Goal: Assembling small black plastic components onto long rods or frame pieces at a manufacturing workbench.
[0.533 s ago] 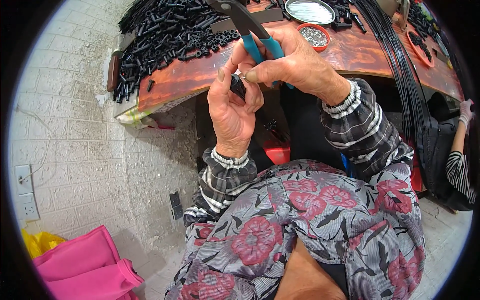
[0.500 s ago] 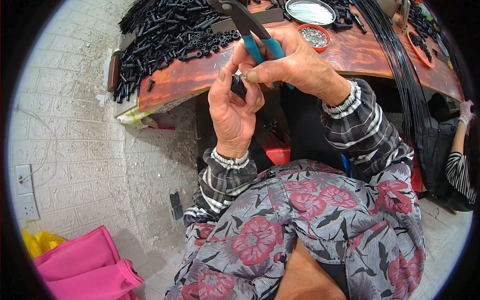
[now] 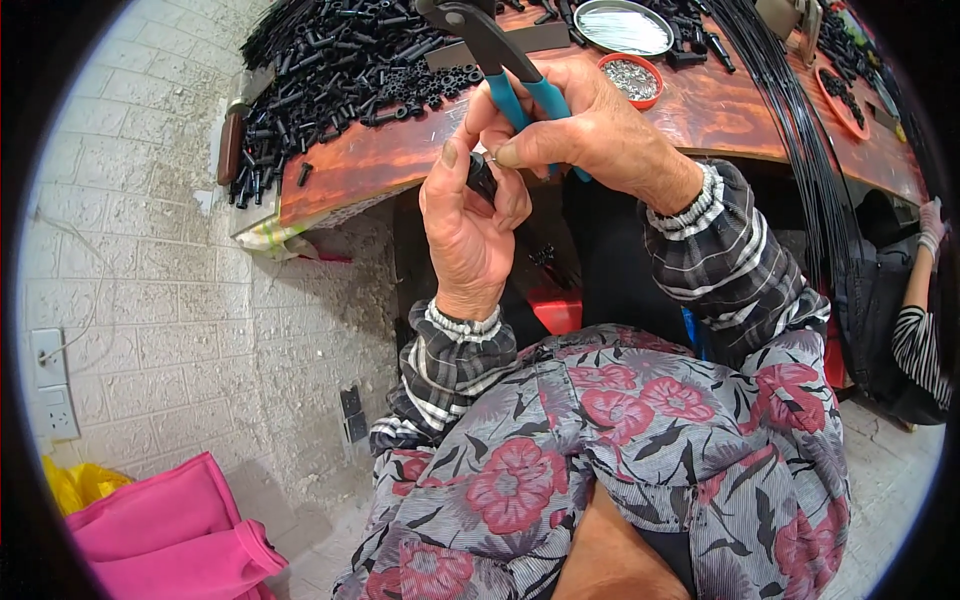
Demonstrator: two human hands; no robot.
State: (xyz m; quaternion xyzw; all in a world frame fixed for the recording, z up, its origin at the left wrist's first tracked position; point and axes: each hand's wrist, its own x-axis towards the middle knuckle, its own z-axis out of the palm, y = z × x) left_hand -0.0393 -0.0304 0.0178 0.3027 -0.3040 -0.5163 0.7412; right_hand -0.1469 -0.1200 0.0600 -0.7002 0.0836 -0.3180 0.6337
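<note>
My left hand [image 3: 472, 220] is closed around a short black plastic part [image 3: 481, 178], holding it just before the table's front edge. Pliers with blue-green handles [image 3: 548, 98] and dark jaws rest in my right hand [image 3: 610, 130], the jaws pointing up and away to the left. The thumb and a finger of that hand also pinch a tiny silvery piece [image 3: 489, 157] against the end of the black part. Both hands nearly meet there, and the fingers hide most of the small piece.
A heap of black plastic parts [image 3: 340, 75] covers the table's [image 3: 370, 160] left. Behind my right hand stand a red dish of small metal pieces [image 3: 632, 80] and a round tray of white sticks [image 3: 625, 30]. Long black rods [image 3: 790, 120] hang over the edge. At far right, another person's gloved hand [image 3: 932, 225] shows.
Both hands keep nearly the same pose and grip. The whole picture has shifted by a few pixels; nothing has been picked up or let go.
</note>
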